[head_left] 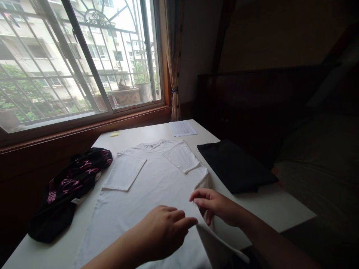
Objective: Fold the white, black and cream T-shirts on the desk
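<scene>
A white T-shirt (153, 183) lies flat on the white table (276, 209), neck toward the window, both sleeves folded inward. My right hand (214, 205) pinches the shirt's right side edge near the hem, with fingers curled around the cloth. My left hand (165, 231) rests on the shirt's lower part, its fingers pointing right and touching the same edge where the fabric lifts into a fold.
A folded black garment (235, 166) lies on the table's right side. A crumpled black garment with pink print (68, 186) sits at the left. A printed paper sheet (183, 128) and a yellow sticky note (114, 133) lie near the window. A dark bed stands at the right.
</scene>
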A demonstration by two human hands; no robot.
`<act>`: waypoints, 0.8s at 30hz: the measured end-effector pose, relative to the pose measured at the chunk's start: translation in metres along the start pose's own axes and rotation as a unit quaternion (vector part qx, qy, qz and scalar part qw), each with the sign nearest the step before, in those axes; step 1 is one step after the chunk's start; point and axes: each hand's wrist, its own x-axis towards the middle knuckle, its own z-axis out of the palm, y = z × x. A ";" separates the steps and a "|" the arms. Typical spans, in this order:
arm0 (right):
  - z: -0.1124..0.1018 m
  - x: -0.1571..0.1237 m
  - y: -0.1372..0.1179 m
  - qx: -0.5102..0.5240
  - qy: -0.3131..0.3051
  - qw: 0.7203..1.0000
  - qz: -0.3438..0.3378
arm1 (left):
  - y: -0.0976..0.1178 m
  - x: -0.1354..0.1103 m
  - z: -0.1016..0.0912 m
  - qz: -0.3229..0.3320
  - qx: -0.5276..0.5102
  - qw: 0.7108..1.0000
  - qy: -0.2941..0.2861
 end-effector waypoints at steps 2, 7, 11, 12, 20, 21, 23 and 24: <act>0.000 0.014 0.001 0.016 -0.015 1.000 0.010 | 0.008 0.000 0.003 0.018 0.027 0.999 -0.013; -0.011 0.040 0.000 -0.017 -0.045 0.999 0.021 | 0.009 0.005 0.016 0.037 0.067 0.997 -0.020; -0.039 0.059 -0.003 -0.053 0.008 0.999 -0.002 | 0.004 0.013 0.026 0.039 0.048 0.998 -0.023; -0.049 0.064 -0.004 -0.060 0.028 0.998 -0.016 | 0.003 0.017 0.029 0.033 0.036 0.999 -0.024; -0.129 0.132 -0.029 -0.257 0.277 0.922 -0.083 | -0.015 0.065 0.046 -0.038 -0.040 0.996 -0.067; -0.137 0.142 -0.032 -0.278 0.298 0.909 -0.083 | -0.017 0.071 0.048 -0.039 -0.052 0.995 -0.077; -0.150 0.160 -0.037 -0.308 0.325 0.891 -0.081 | -0.020 0.079 0.051 -0.036 -0.079 0.992 -0.097; -0.155 0.168 -0.038 -0.324 0.336 0.881 -0.079 | -0.021 0.081 0.052 -0.032 -0.093 0.989 -0.108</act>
